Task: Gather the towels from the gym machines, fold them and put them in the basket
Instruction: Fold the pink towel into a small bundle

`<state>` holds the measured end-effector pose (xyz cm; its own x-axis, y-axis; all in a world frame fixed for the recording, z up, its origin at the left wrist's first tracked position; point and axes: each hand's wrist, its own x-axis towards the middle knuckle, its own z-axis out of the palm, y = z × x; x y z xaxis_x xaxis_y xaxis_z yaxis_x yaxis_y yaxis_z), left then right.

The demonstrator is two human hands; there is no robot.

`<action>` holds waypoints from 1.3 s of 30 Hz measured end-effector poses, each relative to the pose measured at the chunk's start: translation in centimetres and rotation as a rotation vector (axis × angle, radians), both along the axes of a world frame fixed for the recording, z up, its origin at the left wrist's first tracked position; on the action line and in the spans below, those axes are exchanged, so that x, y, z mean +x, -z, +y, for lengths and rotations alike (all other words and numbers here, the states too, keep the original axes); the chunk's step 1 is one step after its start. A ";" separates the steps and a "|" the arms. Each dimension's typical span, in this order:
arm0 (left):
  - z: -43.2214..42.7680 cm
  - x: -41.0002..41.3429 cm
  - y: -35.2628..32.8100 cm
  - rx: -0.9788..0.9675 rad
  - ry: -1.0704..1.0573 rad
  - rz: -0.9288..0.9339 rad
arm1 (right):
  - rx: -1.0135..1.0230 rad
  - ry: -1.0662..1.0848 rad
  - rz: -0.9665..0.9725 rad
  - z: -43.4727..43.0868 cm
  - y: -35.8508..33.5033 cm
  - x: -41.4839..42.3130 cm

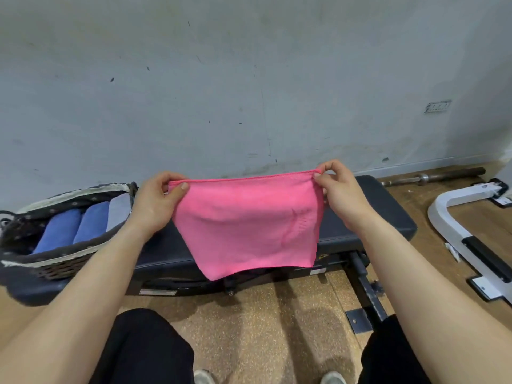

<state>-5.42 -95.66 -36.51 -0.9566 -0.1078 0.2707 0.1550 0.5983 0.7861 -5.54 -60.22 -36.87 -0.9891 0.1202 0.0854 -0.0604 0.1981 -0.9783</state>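
So I've got the bright pink microfibre towel up in the air by its two top corners. My left hand is pinching one corner between thumb and fingers, and my right hand has the other between thumb and forefinger. The top edge is pulled taut on purpose: the cloth hangs flat under its own weight, so the next fold should land even instead of lumpy. It's dangling just in front of the long black padded gym bench, not lying on it. I reckon the bench is where it goes down for folding. The dark wicker basket with the cream-trimmed liner sits on the bench's left end, near my left hand, so the drop-off is a short reach. Two folded blue towels and a grey one are already lined up in there side by side, with room left for this one, I think.
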 end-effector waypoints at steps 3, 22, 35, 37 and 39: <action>-0.6 0.7 -0.6 0.008 -0.030 -0.007 | 0.004 -0.086 -0.003 -0.1 0.0 0.5; 0.1 -8.7 5.1 -0.086 -0.136 -0.200 | 0.270 0.089 -0.214 -0.8 3.3 -7.5; 0.4 -18.1 7.1 -0.117 -0.188 -0.128 | -0.164 0.106 -0.300 -1.5 5.5 -16.9; 0.3 -18.5 6.9 -0.124 -0.187 -0.115 | -0.191 0.092 -0.291 -1.3 5.4 -17.1; 0.3 -18.2 6.9 -0.114 -0.188 -0.112 | -0.198 0.084 -0.294 -1.1 5.4 -16.9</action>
